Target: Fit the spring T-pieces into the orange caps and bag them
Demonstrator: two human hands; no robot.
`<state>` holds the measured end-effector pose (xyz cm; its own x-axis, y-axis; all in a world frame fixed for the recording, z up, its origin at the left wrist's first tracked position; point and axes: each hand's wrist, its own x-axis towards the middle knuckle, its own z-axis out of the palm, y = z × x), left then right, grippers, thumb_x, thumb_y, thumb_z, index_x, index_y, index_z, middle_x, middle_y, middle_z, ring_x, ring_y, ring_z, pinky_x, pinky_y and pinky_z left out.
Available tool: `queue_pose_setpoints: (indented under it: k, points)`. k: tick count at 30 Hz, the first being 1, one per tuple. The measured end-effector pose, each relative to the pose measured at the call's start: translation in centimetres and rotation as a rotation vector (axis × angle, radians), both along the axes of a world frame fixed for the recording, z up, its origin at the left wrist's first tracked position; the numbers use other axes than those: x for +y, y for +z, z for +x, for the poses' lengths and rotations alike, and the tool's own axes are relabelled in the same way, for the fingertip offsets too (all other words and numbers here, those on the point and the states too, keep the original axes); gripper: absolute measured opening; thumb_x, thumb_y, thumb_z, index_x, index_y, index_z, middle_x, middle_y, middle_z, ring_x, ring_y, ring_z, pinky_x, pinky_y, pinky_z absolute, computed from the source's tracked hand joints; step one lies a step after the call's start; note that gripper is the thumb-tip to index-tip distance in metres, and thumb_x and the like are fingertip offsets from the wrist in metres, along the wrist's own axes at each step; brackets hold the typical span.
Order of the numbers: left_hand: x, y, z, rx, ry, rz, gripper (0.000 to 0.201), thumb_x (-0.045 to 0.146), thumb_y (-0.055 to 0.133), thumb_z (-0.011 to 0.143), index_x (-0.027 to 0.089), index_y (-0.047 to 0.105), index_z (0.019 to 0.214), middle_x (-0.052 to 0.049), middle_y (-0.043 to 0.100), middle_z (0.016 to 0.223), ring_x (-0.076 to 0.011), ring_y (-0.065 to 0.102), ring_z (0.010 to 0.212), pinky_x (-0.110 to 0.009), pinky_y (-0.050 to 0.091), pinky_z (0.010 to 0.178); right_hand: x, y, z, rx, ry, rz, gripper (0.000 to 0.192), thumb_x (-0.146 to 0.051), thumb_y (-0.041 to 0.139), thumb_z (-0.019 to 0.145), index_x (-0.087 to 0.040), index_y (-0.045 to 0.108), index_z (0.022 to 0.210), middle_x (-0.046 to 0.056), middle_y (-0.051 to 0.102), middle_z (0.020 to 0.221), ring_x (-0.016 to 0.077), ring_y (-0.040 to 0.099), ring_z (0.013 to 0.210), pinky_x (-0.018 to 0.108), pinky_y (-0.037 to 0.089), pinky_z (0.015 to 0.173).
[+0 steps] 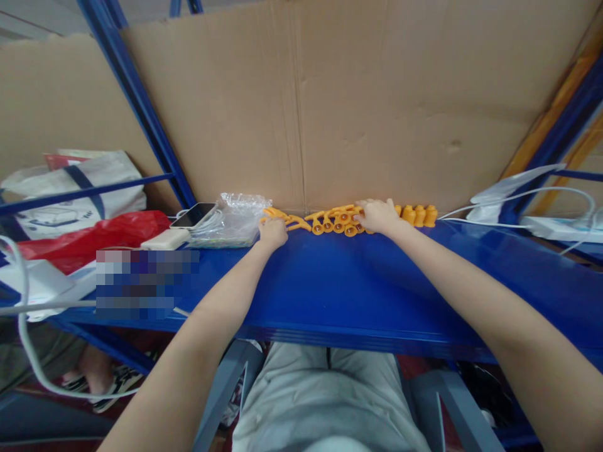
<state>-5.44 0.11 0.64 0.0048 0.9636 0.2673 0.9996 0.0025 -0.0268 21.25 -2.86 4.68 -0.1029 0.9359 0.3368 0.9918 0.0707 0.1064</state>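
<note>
Your left hand (pixel 273 233) is at the left end of a row of glossy yellow-orange pieces, its curled fingers on the slim, branching yellow-orange pieces (pixel 298 223). Your right hand (pixel 378 216) reaches over the right part of the round-mouthed yellow-orange cups (pixel 350 230), fingers bent down onto them and pointing left. At this distance the fingertips blur into the pieces, so I cannot tell whether either hand grips or merely touches.

The row lies at the back of the glossy blue metal shelf (pixel 339 282), close to the tall brown cardboard panel (pixel 301 107), and its long axis runs left to right, roughly parallel to that panel. The slim pieces lie nearly along this axis, while the cups turn their round mouths toward you. Right of your right hand, the knobbed yellow-orange pieces (pixel 419 216) stand upright, side by side.

Between your forearms, the smooth shelf top reaches from the row to the shelf's front edge, just before your lap. On the left, the crinkled clear plastic bag (pixel 230 221) sits just beside your left hand; on the right, a thin white cable (pixel 494 222) runs near the row's end.
</note>
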Motion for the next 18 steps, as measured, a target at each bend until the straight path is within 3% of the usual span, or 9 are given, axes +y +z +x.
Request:
queue_pose_setpoints:
  k: [4, 10, 13, 18]
  points:
    - [0.0, 0.0, 0.0, -0.023, -0.006, 0.002, 0.043, 0.018, 0.044, 0.091, 0.014, 0.063, 0.13, -0.02, 0.063, 0.138, -0.036, 0.049, 0.135, -0.052, 0.042, 0.108, 0.6, 0.9, 3.5, 0.089, -0.068, 0.027, 0.051, -0.036, 0.047, 0.098, -0.017, 0.057, 0.144, 0.018, 0.061, 0.143, 0.0343, 0.058, 0.129, 0.051, 0.04, 0.105]
    - [-0.2, 0.3, 0.2, -0.001, 0.003, 0.004, 0.047, 0.012, 0.043, 0.086, 0.011, 0.058, 0.131, -0.023, 0.065, 0.132, -0.0371, 0.049, 0.135, -0.054, 0.038, 0.109, 1.5, 1.3, 9.4, 0.258, -0.287, 0.089, 0.053, -0.031, 0.051, 0.094, -0.016, 0.058, 0.145, 0.02, 0.061, 0.142, 0.0342, 0.059, 0.125, 0.048, 0.043, 0.1]
    - [-0.1, 0.3, 0.2, -0.01, 0.013, 0.003, 0.047, 0.014, 0.044, 0.087, 0.013, 0.057, 0.132, -0.023, 0.066, 0.128, -0.0378, 0.051, 0.134, -0.054, 0.037, 0.108, 1.5, 0.9, 11.9, 0.373, -0.408, 0.106, 0.055, -0.022, 0.05, 0.092, -0.013, 0.056, 0.146, 0.023, 0.057, 0.145, 0.0345, 0.057, 0.125, 0.045, 0.043, 0.096]
    - [0.3, 0.2, -0.1, -0.023, 0.016, 0.014, 0.046, 0.021, 0.046, 0.09, 0.013, 0.056, 0.135, -0.024, 0.065, 0.13, -0.0391, 0.051, 0.134, -0.054, 0.037, 0.107, 1.7, -0.8, 15.1, 0.504, -0.476, 0.119, 0.059, -0.012, 0.046, 0.091, -0.009, 0.053, 0.149, 0.026, 0.052, 0.15, 0.0351, 0.053, 0.13, 0.043, 0.042, 0.093]
